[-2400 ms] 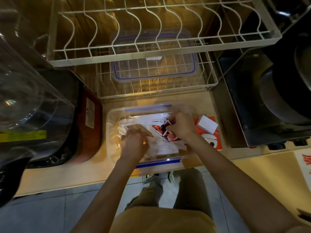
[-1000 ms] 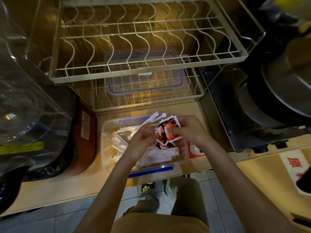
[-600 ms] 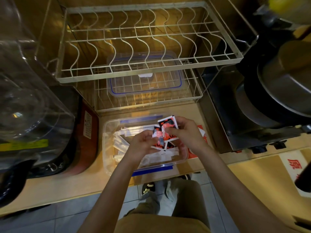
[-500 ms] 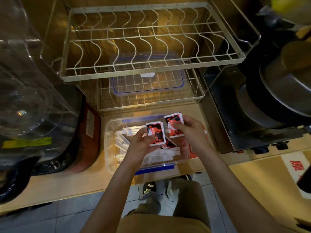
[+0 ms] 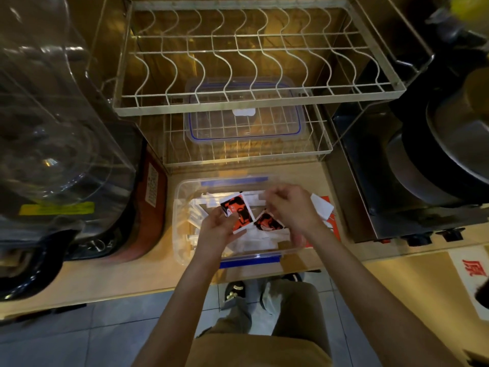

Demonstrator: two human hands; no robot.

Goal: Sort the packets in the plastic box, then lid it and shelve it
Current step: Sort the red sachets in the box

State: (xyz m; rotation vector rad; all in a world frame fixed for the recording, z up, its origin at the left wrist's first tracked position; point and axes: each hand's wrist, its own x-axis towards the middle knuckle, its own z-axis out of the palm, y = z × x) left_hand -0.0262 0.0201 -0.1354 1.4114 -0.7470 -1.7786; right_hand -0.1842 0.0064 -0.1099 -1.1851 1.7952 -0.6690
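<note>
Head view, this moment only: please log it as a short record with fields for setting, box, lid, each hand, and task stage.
setting: wooden counter below a two-tier white wire rack
box: clear plastic box with blue clips, open, holding white packets and red-and-black packets
lid: clear blue-rimmed lid lying on the rack's lower tier
left hand: holds red-and-black packets over the box
right hand: blurred, fingers curled above the box; contents cannot be told
task stage: sorting; box not yet lidded or shelved
</note>
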